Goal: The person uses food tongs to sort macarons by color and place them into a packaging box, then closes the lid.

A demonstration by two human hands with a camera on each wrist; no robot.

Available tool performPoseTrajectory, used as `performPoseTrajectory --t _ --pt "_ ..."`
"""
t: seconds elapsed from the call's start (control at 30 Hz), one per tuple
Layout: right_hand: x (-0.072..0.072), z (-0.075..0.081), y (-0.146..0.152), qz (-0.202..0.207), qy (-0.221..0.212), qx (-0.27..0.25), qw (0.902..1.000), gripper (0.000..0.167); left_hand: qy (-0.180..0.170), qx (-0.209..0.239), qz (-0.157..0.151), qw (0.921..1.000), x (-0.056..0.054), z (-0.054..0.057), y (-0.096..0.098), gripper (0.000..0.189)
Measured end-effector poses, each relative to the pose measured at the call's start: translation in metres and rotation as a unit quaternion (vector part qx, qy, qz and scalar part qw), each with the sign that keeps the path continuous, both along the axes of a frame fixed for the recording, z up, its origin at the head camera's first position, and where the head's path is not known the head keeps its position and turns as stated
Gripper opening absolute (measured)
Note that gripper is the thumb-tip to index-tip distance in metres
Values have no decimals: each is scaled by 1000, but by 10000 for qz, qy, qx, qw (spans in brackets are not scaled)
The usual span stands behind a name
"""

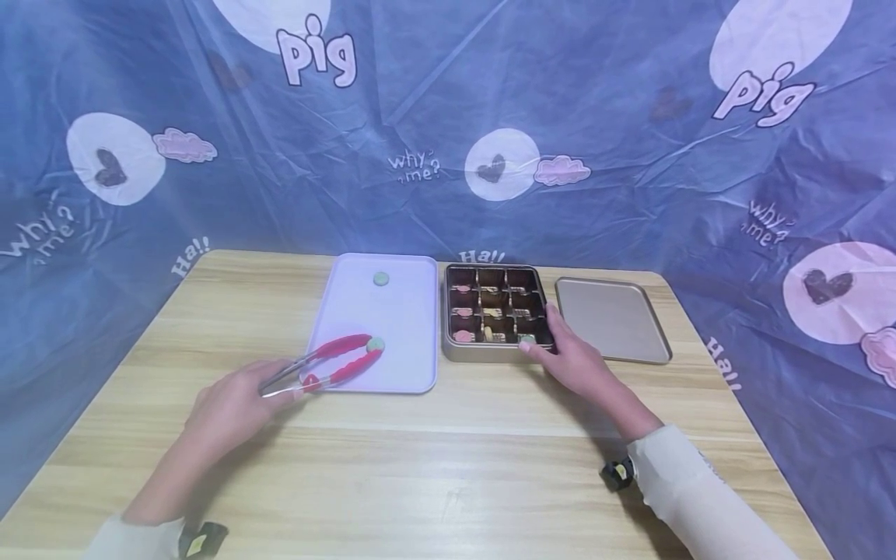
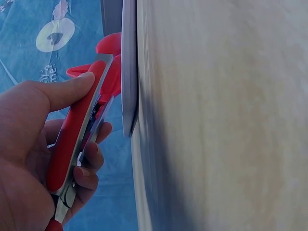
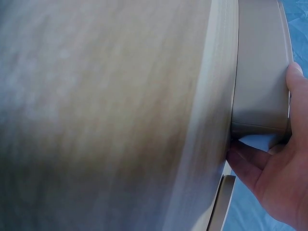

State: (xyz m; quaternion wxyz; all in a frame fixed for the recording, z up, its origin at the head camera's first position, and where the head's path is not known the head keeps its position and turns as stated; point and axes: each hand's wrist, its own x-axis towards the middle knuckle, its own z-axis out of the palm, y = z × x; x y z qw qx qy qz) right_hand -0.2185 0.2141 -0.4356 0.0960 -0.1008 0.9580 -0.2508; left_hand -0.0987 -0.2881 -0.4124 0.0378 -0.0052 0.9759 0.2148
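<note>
My left hand [image 1: 234, 404] grips a pair of tongs [image 2: 77, 130] with red handles and red tips. The tong tips stand on either side of a small green disc [image 1: 376, 344] over the white tray [image 1: 413, 373]; whether the disc touches the tray I cannot tell. A second green disc [image 1: 381, 278] lies near the tray's far edge. To the right stands a divided tin box [image 1: 483, 354], with pink, yellowish and green pieces in some compartments. My right hand [image 1: 577, 362] holds its front right corner, thumb at the rim, fingers along the side [image 3: 260, 166].
A flat metal lid [image 1: 612, 319] lies right of the tin box, close to the right hand. All of it stands on a wooden table [image 1: 420, 467]. Behind and at both sides hangs a blue printed cloth [image 1: 420, 101].
</note>
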Motion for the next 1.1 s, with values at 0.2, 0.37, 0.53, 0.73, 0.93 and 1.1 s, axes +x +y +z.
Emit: performPoseTrajectory --t 0.2,0.37,0.53,0.73,0.93,1.1 --pt "0 0 1 -23 -3 -11 10000 102 -5 35 13 10000 -1 2 2 75" --pt "0 1 2 -25 -6 -10 10000 101 -4 59 16 10000 -3 6 3 80" --pt "0 1 1 -47 -37 -30 10000 101 51 63 -16 10000 -7 11 7 80" --pt "0 2 1 -36 -4 -13 10000 102 113 53 -50 9999 -13 16 14 77" --pt "0 1 1 -18 26 25 10000 101 110 217 -155 9996 -23 21 23 75" --pt "0 1 0 -16 31 49 10000 100 208 259 -291 9990 -34 27 33 74"
